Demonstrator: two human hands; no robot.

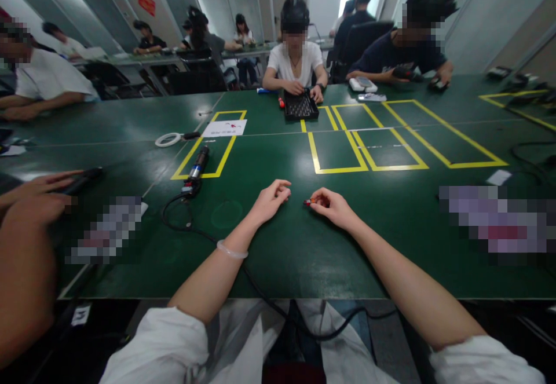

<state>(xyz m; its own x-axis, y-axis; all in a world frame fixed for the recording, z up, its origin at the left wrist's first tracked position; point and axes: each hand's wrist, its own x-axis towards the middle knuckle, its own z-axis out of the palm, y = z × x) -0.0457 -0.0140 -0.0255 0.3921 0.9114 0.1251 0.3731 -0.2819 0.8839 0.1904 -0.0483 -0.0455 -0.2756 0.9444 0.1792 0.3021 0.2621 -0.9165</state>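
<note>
My right hand (330, 206) hovers just above or rests on the green table (278, 262), its fingertips pinched on a small red piece (307, 203). The piece is mostly hidden by the fingers, and its exact kind is too small to tell. To its left, my left hand (271, 200) is loosely curled, thumb and index finger slightly apart, with nothing seen between them. A dark cylindrical tool (198, 165) with a blue and silver band and a black cable lies left of my left hand.
Yellow tape rectangles (341, 170) mark the table. Across it, a person handles a black tray (300, 107) of small parts. A white card (225, 128) and a coiled white ring (168, 139) lie at the left. A co-worker's hands hold a black object (84, 180). The black cable (204, 234) passes under my left forearm.
</note>
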